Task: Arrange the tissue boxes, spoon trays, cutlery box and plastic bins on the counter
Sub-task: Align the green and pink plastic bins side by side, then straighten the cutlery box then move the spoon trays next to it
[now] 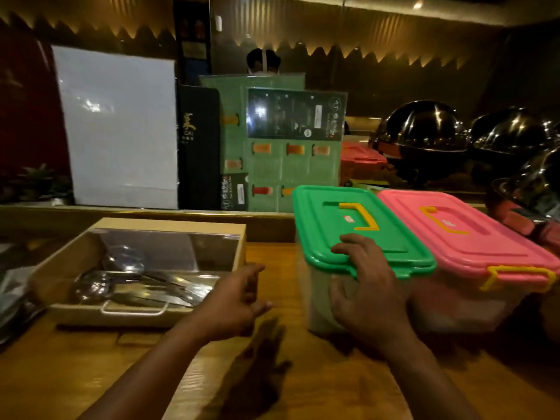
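Observation:
A clear plastic bin with a green lid [348,219] stands on the wooden counter [91,374], right of centre. Touching its right side is a bin with a pink lid [472,234]; both have yellow handles. My right hand [366,286] lies on the green bin's near front edge, fingers spread over lid rim and wall. My left hand [239,295] hovers open above the counter, between the green bin and a wooden cutlery box [75,256]. That box has a clear lid and a metal handle, and holds metal ladles [121,262].
Menus and a white board [118,125] stand upright behind the counter's raised back ledge. Domed metal chafing lids [424,131] and another pink-lidded bin [360,159] sit at the far right. A person stands behind the green menu. A dark object lies at the left edge.

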A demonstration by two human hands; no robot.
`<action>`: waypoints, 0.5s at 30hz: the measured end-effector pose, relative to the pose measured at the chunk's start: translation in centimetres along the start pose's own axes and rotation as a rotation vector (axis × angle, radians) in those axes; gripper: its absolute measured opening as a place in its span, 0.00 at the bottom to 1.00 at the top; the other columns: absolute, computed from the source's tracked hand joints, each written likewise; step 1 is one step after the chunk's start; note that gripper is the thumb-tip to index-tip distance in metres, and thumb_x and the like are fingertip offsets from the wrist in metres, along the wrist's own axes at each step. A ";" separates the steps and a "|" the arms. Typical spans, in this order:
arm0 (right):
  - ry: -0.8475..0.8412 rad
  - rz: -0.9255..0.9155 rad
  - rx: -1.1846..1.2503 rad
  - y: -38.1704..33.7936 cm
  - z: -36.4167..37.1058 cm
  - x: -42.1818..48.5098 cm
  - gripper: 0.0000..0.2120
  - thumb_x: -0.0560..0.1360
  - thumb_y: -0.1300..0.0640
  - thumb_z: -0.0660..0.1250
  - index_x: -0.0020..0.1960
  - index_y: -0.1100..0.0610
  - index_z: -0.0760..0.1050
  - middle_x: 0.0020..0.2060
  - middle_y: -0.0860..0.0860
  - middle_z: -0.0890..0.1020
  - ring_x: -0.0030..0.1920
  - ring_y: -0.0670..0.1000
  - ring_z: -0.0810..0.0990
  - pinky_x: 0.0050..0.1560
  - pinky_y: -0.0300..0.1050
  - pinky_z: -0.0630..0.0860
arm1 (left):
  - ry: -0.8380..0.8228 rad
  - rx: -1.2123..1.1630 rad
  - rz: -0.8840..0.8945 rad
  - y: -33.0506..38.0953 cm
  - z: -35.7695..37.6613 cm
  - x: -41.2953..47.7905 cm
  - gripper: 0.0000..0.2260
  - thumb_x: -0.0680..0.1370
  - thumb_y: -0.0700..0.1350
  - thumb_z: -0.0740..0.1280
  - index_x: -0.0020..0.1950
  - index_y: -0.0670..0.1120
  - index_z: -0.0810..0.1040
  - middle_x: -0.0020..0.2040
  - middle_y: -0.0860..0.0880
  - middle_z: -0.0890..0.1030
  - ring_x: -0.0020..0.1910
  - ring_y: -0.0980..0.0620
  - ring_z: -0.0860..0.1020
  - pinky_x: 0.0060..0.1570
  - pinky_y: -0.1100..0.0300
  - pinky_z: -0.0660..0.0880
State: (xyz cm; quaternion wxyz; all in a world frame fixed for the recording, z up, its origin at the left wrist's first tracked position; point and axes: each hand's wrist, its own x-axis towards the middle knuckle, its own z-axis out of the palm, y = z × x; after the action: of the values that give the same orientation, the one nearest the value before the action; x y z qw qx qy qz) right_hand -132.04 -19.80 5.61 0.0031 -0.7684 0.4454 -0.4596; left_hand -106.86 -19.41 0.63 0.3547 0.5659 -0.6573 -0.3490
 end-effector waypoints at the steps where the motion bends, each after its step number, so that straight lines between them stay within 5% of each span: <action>1: 0.027 0.003 0.014 -1.5 1.7 -0.3 0.18 0.68 0.56 0.67 0.57 0.57 0.77 0.59 0.54 0.77 0.63 0.54 0.75 0.65 0.52 0.71 | 0.002 -0.012 0.031 -0.5 -2.5 -0.9 0.33 0.74 0.44 0.75 0.76 0.58 0.67 0.72 0.53 0.74 0.69 0.55 0.74 0.62 0.58 0.77; 7: 0.030 0.046 -0.021 -7.2 11.1 -2.4 0.13 0.72 0.55 0.72 0.56 0.56 0.78 0.54 0.53 0.80 0.56 0.55 0.79 0.59 0.55 0.75 | 0.405 0.109 0.144 -6.5 -16.0 -5.3 0.20 0.75 0.43 0.74 0.66 0.52 0.78 0.60 0.53 0.81 0.57 0.57 0.80 0.51 0.61 0.80; 11: -0.194 0.490 0.002 -10.2 14.8 -2.7 0.29 0.72 0.44 0.74 0.70 0.50 0.71 0.64 0.50 0.77 0.62 0.51 0.76 0.59 0.50 0.76 | 0.694 0.347 -0.011 -11.2 -22.7 -6.8 0.21 0.73 0.42 0.76 0.65 0.46 0.79 0.59 0.44 0.80 0.53 0.47 0.79 0.46 0.55 0.76; 15: -0.292 0.789 0.216 -11.6 17.0 -2.8 0.37 0.69 0.37 0.72 0.74 0.47 0.65 0.68 0.49 0.74 0.65 0.51 0.74 0.59 0.54 0.78 | 0.676 0.271 -0.224 -15.0 -26.3 -7.0 0.29 0.71 0.53 0.77 0.69 0.47 0.76 0.63 0.42 0.80 0.59 0.40 0.79 0.55 0.47 0.77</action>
State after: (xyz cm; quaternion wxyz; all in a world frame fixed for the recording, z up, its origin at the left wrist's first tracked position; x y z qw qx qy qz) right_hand -112.57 -17.75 -1.44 0.3217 -0.5916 0.6492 -0.3536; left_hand -76.01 -15.72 0.44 0.4333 0.7592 -0.4774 -0.0892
